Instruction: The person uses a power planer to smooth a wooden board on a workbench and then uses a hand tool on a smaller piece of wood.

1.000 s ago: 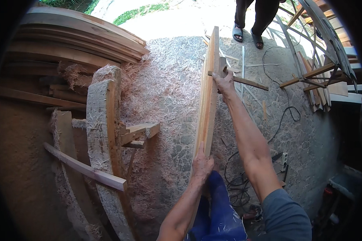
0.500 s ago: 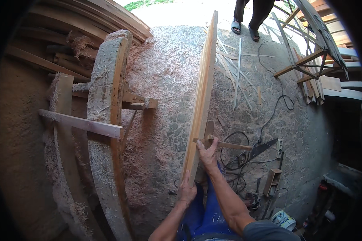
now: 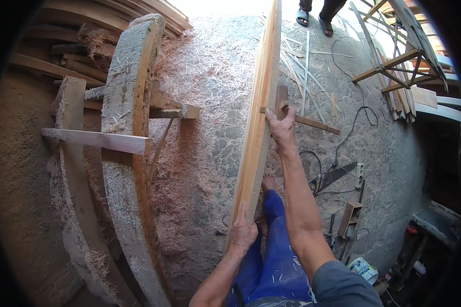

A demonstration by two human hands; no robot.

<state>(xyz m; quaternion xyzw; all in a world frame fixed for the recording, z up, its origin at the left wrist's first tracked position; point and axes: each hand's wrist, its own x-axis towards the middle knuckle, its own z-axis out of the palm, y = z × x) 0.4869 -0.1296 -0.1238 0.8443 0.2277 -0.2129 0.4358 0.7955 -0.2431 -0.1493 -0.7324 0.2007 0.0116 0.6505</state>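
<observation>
A long wooden board (image 3: pixel 253 158) with grooves along its face stretches away from me, standing on its narrow side. My left hand (image 3: pixel 244 233) grips its near end, with the fingers wrapped around the edge. Farther up the board, my right hand (image 3: pixel 281 128) is closed around a wooden marking gauge (image 3: pixel 317 124). The gauge's thin beam lies across the board's top edge, and its block sits against the board's right side. Part of the block is hidden by my fingers.
Left stands a rough timber bench (image 3: pixel 125 107) with a short slat (image 3: pixel 100 140) across it. Wood shavings (image 3: pixel 184 204) cover the floor. To the right lie a handsaw (image 3: pixel 338 176), a cable, a wooden box (image 3: pixel 350 219) and a white bucket (image 3: pixel 362 270). Another person's feet (image 3: pixel 326 25) are at the far end.
My right hand has slid away from me along the board with the marking gauge, and that arm is more stretched out. My left hand stays at the near end. The view has shifted slightly.
</observation>
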